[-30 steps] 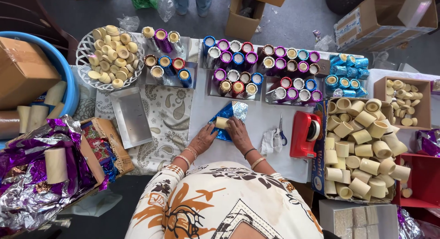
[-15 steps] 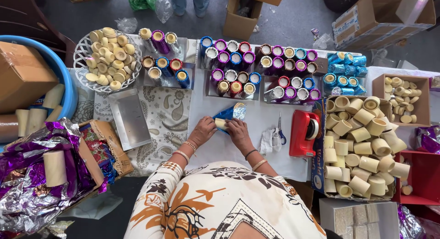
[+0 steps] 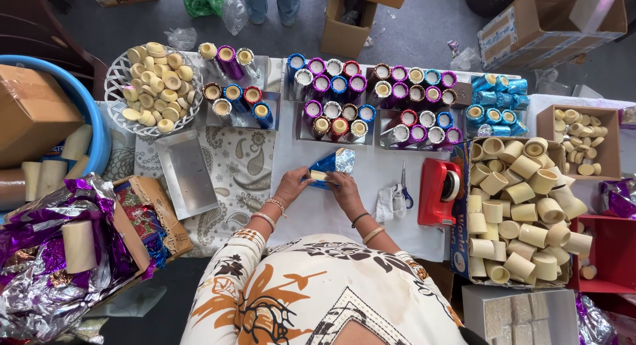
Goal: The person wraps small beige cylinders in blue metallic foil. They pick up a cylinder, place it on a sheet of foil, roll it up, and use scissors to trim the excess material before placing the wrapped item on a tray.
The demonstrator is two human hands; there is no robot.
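My left hand [image 3: 292, 184] and my right hand [image 3: 342, 186] meet over the white table [image 3: 371, 199], both gripping a cream cardboard tube [image 3: 319, 176] that lies on a sheet of shiny blue foil [image 3: 334, 163]. The foil curls up around the tube, silver side showing at its far edge. Trays of foil-wrapped tubes [image 3: 338, 100] in purple, blue, red and silver stand in rows just beyond my hands.
A red tape dispenser [image 3: 440, 191] and scissors [image 3: 403, 186] lie right of my hands. A box of bare cream tubes [image 3: 523, 212] sits at the right, a white basket of short tubes [image 3: 156, 80] at the far left, an empty metal tray [image 3: 185, 173] beside it, purple foil [image 3: 40, 252] at the lower left.
The foil has been rolled a little further around the tube; my hands have stayed in about the same place.
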